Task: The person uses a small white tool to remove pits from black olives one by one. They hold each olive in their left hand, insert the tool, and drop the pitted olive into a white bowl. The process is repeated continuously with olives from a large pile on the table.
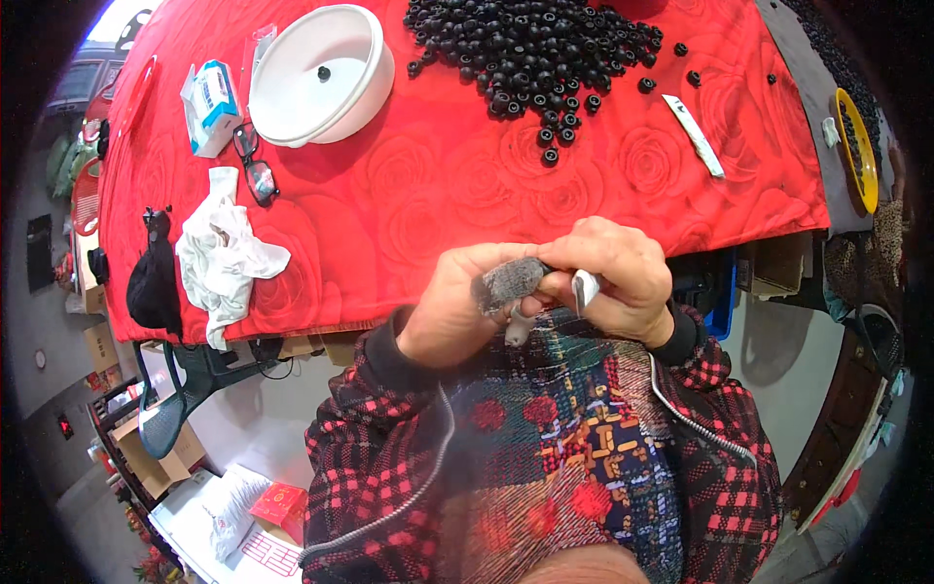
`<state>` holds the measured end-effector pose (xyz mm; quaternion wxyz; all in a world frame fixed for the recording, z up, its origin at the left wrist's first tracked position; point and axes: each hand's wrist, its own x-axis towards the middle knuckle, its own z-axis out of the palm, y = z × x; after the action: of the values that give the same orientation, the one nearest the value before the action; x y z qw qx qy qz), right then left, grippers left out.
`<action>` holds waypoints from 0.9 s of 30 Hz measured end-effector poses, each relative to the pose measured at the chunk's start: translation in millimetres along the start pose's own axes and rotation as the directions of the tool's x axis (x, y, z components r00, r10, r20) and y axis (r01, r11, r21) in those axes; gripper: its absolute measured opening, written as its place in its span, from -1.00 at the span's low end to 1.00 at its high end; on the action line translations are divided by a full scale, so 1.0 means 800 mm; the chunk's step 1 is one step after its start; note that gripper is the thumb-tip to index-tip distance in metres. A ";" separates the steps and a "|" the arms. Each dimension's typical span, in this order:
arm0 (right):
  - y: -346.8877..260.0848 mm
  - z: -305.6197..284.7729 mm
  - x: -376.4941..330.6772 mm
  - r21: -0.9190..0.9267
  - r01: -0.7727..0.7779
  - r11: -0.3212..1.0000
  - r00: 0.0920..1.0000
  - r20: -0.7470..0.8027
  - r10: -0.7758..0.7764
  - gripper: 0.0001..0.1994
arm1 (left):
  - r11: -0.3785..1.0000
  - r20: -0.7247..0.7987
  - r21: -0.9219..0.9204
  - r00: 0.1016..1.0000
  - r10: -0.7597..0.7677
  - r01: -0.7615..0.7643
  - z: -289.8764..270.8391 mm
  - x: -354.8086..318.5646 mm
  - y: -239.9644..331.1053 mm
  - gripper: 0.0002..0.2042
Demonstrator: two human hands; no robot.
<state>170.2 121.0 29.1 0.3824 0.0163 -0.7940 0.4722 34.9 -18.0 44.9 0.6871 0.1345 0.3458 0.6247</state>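
My left hand (449, 310) and my right hand (618, 280) meet in front of my chest, just off the near edge of the table. Both have curled fingers. Between them, at my left fingertips, is a grey, rough, speckled patch (514, 282); whether it is a held piece or a covered finger is unclear. A small dark bit shows where the fingertips join, mostly hidden. My right hand grips a slim white strip (586, 288) with a grey edge. A pale covered fingertip (518, 329) points down below the grey patch.
A red rose-patterned cloth (438, 195) covers the table. Many black round parts (545, 58) lie heaped at the back. A white basin (360, 78) holds one. Nearby are a tissue pack (209, 107), glasses (258, 170), white cloth (224, 258) and another white strip (694, 136).
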 end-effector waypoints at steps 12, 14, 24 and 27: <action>-0.016 -0.012 -0.002 -0.130 0.042 0.991 0.995 0.092 -0.030 -0.63 | 0.996 -0.135 0.047 0.988 0.075 -0.069 -0.002 -0.006 -0.011 -0.74; -0.019 -0.017 -0.001 -0.094 0.031 0.995 0.990 0.142 -0.018 -0.60 | 0.993 -0.131 0.061 0.985 0.108 -0.101 -0.005 -0.006 -0.011 -0.75; -0.016 -0.016 -0.003 -0.179 -0.267 0.947 0.956 0.073 0.284 -0.72 | 0.998 -0.131 -0.014 0.990 0.053 -0.056 -0.005 -0.005 -0.003 -0.68; -0.011 -0.012 -0.006 -0.165 -0.283 0.945 0.953 0.059 0.296 -0.74 | 0.998 -0.128 0.001 0.990 0.060 -0.060 -0.007 -0.005 -0.004 -0.67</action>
<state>182.9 122.2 34.7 0.2755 -0.1107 -0.8373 0.4591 33.7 -23.6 39.8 0.6446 0.1034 0.3839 0.6530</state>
